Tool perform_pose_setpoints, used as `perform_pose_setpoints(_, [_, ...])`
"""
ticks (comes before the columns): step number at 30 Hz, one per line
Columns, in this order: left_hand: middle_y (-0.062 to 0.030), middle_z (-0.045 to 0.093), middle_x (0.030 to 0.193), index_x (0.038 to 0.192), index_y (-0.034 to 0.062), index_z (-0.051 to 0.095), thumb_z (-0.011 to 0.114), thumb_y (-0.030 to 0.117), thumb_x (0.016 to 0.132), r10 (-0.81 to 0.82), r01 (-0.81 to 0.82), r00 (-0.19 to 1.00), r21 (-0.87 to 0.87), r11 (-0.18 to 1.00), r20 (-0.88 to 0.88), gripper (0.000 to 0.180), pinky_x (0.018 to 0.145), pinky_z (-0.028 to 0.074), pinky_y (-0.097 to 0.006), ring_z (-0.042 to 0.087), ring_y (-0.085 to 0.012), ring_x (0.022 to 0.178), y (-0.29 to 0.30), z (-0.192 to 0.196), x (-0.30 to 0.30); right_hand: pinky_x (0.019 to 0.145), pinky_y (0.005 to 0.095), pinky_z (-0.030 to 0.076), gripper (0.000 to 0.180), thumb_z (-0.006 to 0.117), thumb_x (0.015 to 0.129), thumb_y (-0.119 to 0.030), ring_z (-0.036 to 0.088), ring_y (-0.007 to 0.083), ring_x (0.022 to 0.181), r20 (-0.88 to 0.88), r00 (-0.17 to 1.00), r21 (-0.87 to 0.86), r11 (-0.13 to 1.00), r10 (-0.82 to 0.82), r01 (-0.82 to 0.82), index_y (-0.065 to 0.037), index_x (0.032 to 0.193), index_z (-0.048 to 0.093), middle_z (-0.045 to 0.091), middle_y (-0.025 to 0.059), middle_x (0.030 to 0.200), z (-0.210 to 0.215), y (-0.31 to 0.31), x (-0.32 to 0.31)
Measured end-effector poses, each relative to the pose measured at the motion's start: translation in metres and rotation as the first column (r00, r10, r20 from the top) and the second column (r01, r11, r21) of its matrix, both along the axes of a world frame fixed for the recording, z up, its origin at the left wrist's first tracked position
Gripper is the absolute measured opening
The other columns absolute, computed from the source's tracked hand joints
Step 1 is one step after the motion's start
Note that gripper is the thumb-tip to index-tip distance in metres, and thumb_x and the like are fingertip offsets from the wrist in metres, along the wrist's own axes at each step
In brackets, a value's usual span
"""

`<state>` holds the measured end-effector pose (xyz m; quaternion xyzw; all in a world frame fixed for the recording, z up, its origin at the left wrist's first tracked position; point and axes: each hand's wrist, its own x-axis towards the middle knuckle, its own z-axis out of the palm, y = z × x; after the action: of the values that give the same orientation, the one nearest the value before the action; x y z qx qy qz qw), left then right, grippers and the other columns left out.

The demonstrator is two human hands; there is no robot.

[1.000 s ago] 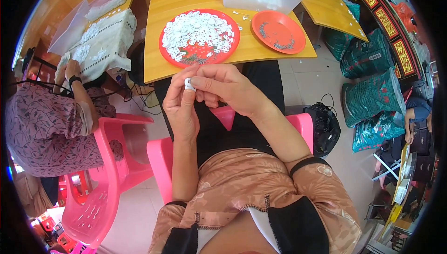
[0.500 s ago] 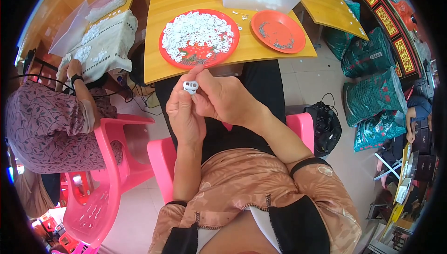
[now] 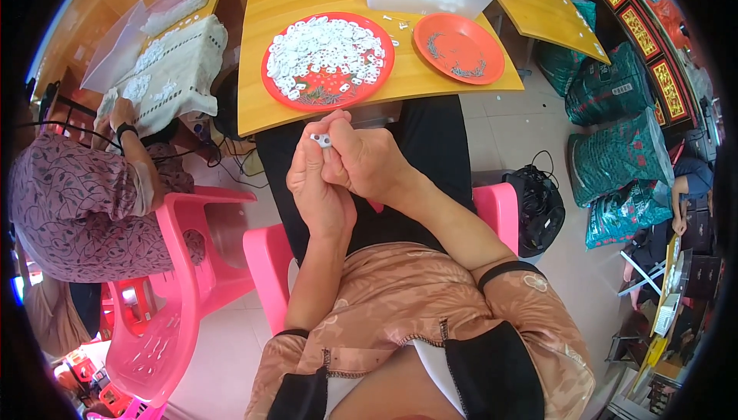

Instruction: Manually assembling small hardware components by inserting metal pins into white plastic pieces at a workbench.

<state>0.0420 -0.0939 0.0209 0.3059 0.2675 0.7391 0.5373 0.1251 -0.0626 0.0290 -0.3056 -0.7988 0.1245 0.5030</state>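
A yellow wooden table (image 3: 400, 85) is standing at the far side, bearing a round red plate of small white plastic pieces (image 3: 328, 60); nearer, the left hand (image 3: 315, 185) and right hand (image 3: 369, 160) are pinching one small white plastic piece (image 3: 321, 141) together over the lap.

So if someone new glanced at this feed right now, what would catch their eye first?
Probably the two hands meeting over the lap, left hand and right hand pinching a small white part between the fingertips. Next, the red plate heaped with similar white pieces on the yellow table just ahead, with an orange plate to its right. A second person in a patterned top sits at the left on a pink chair.
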Motion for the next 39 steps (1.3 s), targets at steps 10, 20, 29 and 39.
perform_pose_setpoints(10, [-0.0123, 0.056, 0.115, 0.117, -0.0068, 0.050, 0.043, 0.021, 0.096, 0.003, -0.004, 0.997, 0.014, 1.000, 0.073, 0.035, 0.089, 0.043, -0.027, 0.055, -0.0164, 0.102, 0.008, -0.007, -0.004, 0.047, 0.0399, 0.042, 0.014, 0.049, 0.090, -0.015, 0.056, 0.0387, 0.058, -0.192, 0.978, -0.288, 0.947, 0.084, -0.138, -0.001, 0.088, 0.045, 0.052, 0.0202, 0.062, 0.008, -0.003, 0.000])
perform_pose_setpoints(20, [-0.0124, 0.059, 0.112, 0.113, -0.0064, 0.055, 0.047, 0.009, 0.093, 0.009, -0.004, 0.985, 0.033, 0.999, -0.175, 0.027, 0.086, 0.043, -0.025, 0.056, -0.0144, 0.098, 0.013, -0.023, -0.027, 0.044, 0.0194, 0.029, 0.020, 0.048, 0.093, -0.015, 0.038, 0.0026, 0.049, -0.479, 0.867, -0.671, 0.580, 0.136, -0.462, 0.000, 0.089, 0.060, 0.044, -0.0029, 0.057, 0.020, -0.009, 0.004])
perform_pose_setpoints(29, [-0.0098, 0.061, 0.104, 0.118, -0.0003, 0.050, 0.047, 0.024, 0.095, 0.107, -0.110, 0.993, -0.078, 0.991, -0.043, 0.034, 0.069, 0.043, -0.020, 0.058, -0.0113, 0.083, 0.016, -0.008, -0.029, 0.040, 0.0251, 0.026, 0.021, 0.057, 0.082, -0.026, 0.035, 0.0068, 0.045, -0.263, 0.908, -0.668, 0.740, -0.327, 0.073, -0.008, 0.082, 0.067, 0.041, -0.0032, 0.056, 0.098, 0.149, 0.089])
perform_pose_setpoints(39, [-0.0031, 0.060, 0.086, 0.103, 0.0016, 0.055, 0.049, 0.019, 0.094, 0.190, -0.184, 0.982, -0.217, 0.959, 0.007, 0.021, 0.062, 0.041, -0.018, 0.055, -0.0074, 0.072, 0.025, -0.020, -0.041, 0.058, 0.0282, 0.048, 0.015, 0.069, 0.072, -0.020, 0.061, 0.0127, 0.062, 0.232, 0.973, -0.569, 0.813, 0.014, 0.124, -0.005, 0.074, 0.069, 0.066, 0.0049, 0.069, 0.021, 0.185, 0.095])
